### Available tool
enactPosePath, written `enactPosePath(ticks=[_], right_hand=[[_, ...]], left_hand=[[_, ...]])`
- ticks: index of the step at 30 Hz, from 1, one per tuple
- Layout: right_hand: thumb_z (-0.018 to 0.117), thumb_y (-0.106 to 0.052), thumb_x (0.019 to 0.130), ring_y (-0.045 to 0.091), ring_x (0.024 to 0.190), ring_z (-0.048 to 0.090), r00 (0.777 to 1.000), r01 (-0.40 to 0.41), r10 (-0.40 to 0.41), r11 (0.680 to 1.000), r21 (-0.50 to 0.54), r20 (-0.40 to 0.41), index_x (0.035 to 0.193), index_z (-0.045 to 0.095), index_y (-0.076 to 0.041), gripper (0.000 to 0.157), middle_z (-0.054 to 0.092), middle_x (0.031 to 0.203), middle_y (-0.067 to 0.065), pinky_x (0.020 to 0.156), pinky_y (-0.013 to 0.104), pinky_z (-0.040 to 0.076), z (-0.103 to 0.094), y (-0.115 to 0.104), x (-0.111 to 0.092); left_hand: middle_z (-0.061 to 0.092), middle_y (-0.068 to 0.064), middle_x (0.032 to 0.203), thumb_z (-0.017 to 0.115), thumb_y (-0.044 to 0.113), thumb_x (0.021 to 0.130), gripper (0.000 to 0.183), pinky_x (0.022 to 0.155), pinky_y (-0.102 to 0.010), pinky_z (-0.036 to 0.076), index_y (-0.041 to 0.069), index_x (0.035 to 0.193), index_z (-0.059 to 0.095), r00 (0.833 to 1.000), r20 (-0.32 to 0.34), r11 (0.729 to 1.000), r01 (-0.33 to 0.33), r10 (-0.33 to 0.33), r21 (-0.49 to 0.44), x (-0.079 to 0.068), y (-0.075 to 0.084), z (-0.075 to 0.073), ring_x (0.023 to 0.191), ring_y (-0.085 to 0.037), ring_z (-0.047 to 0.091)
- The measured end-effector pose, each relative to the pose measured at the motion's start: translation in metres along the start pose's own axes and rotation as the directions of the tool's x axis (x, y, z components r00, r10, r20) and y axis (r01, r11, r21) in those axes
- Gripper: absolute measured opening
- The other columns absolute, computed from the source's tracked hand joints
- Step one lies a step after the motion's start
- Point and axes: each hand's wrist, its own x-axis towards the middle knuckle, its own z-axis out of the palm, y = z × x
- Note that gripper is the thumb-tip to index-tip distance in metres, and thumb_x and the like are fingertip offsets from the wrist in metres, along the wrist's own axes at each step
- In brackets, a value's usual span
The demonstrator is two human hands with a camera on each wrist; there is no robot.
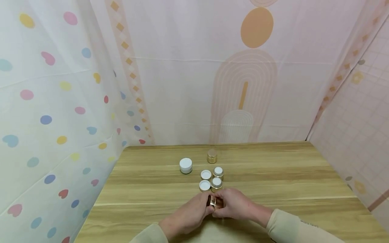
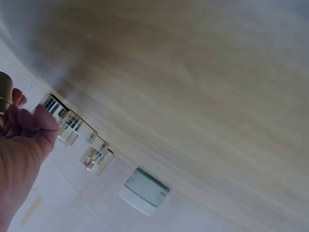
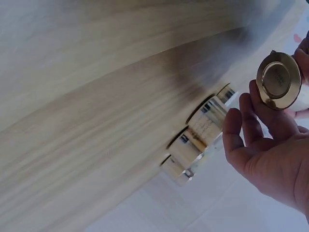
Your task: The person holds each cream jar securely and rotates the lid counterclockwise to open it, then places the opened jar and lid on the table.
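Both hands meet near the table's front, around a small gold cosmetic jar (image 1: 218, 203) tipped on its side. My left hand (image 1: 192, 212) grips its left end, while my right hand (image 1: 234, 203) holds the right end between thumb and fingers. The right wrist view shows the jar's round gold base (image 3: 277, 83) facing that camera. Just beyond the fingers stand two gold jars with white tops, a nearer one (image 1: 216, 183) and a farther one (image 1: 218, 171). To their left lie two upturned lids with white insides, one nearer (image 1: 205, 185) and one farther (image 1: 206, 174).
Farther back on the wooden table (image 1: 146, 189) are a white-lidded jar (image 1: 186, 165) and a closed gold jar (image 1: 211, 156). A patterned curtain (image 1: 179, 84) hangs behind the table's back edge, with more printed cloth along both sides.
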Motion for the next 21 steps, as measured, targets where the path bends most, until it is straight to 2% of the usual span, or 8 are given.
enactPosePath(ticks=[4, 7, 10, 12, 15, 19, 21], right_hand=[[0.09, -0.021, 0.079, -0.008, 0.063, 0.045, 0.999, -0.029, 0.028, 0.999, -0.015, -0.02, 0.091, 0.07, -0.019, 0.023, 0.058, 0.072, -0.015, 0.055, 0.015, 0.041, -0.002, 0.0, 0.001], [0.092, -0.02, 0.077, -0.005, 0.066, 0.049, 0.997, -0.072, 0.072, 0.997, 0.015, -0.032, 0.097, 0.073, -0.019, 0.027, 0.063, 0.078, -0.013, 0.058, 0.017, 0.045, -0.006, 0.002, 0.001], [0.095, -0.021, 0.074, -0.002, 0.07, 0.052, 0.995, -0.083, 0.083, 0.997, 0.002, -0.059, 0.097, 0.073, -0.021, 0.031, 0.064, 0.081, -0.012, 0.062, 0.018, 0.046, -0.01, 0.004, 0.001], [0.096, -0.022, 0.073, 0.0, 0.071, 0.052, 0.995, -0.071, 0.069, 0.997, -0.027, -0.072, 0.094, 0.072, -0.022, 0.032, 0.063, 0.081, -0.011, 0.063, 0.018, 0.046, -0.011, 0.004, 0.001], [0.097, -0.023, 0.072, 0.0, 0.072, 0.052, 0.996, -0.051, 0.046, 0.997, -0.06, -0.075, 0.092, 0.07, -0.02, 0.034, 0.063, 0.081, -0.01, 0.063, 0.018, 0.045, -0.012, 0.004, 0.001], [0.097, -0.023, 0.071, 0.001, 0.076, 0.053, 0.997, -0.033, 0.027, 0.996, -0.086, -0.075, 0.098, 0.075, -0.017, 0.035, 0.064, 0.084, -0.01, 0.066, 0.017, 0.046, -0.01, 0.004, 0.001], [0.097, -0.024, 0.07, 0.003, 0.079, 0.055, 0.997, -0.025, 0.016, 0.993, -0.112, -0.082, 0.099, 0.077, -0.017, 0.036, 0.065, 0.085, -0.012, 0.068, 0.018, 0.046, -0.009, 0.005, 0.001]], left_hand=[[0.062, -0.006, 0.138, 0.061, 0.05, 0.102, 0.065, 0.111, -0.043, 0.051, 0.007, 0.148, 0.043, 0.998, -0.056, 0.993, 0.016, -0.01, 0.114, 0.0, 0.002, -0.002, 0.129, -0.02, 0.058], [0.059, -0.009, 0.149, 0.071, 0.053, 0.095, 0.084, 0.115, -0.049, 0.048, 0.005, 0.157, 0.041, 0.989, -0.139, 0.972, -0.009, 0.043, 0.236, 0.0, 0.003, -0.005, 0.136, -0.027, 0.057], [0.062, -0.006, 0.15, 0.081, 0.041, 0.091, 0.079, 0.116, -0.049, 0.048, 0.008, 0.155, 0.048, 0.967, -0.215, 0.937, -0.056, 0.137, 0.345, 0.001, 0.001, -0.009, 0.139, -0.028, 0.058], [0.065, -0.001, 0.146, 0.085, 0.033, 0.089, 0.073, 0.115, -0.049, 0.049, 0.013, 0.151, 0.053, 0.956, -0.227, 0.911, -0.083, 0.187, 0.403, 0.001, -0.001, -0.011, 0.138, -0.026, 0.059], [0.068, 0.003, 0.142, 0.084, 0.03, 0.091, 0.066, 0.114, -0.047, 0.049, 0.017, 0.149, 0.056, 0.96, -0.201, 0.901, -0.093, 0.193, 0.423, 0.001, -0.002, -0.012, 0.136, -0.021, 0.059], [0.068, 0.001, 0.14, 0.076, 0.041, 0.098, 0.063, 0.115, -0.046, 0.047, 0.017, 0.151, 0.054, 0.977, -0.175, 0.923, -0.047, 0.122, 0.382, 0.0, -0.002, -0.011, 0.133, -0.019, 0.06], [0.068, 0.0, 0.141, 0.076, 0.047, 0.096, 0.066, 0.117, -0.048, 0.046, 0.018, 0.151, 0.053, 0.98, -0.175, 0.933, -0.029, 0.098, 0.359, -0.001, -0.002, -0.011, 0.135, -0.021, 0.059]])
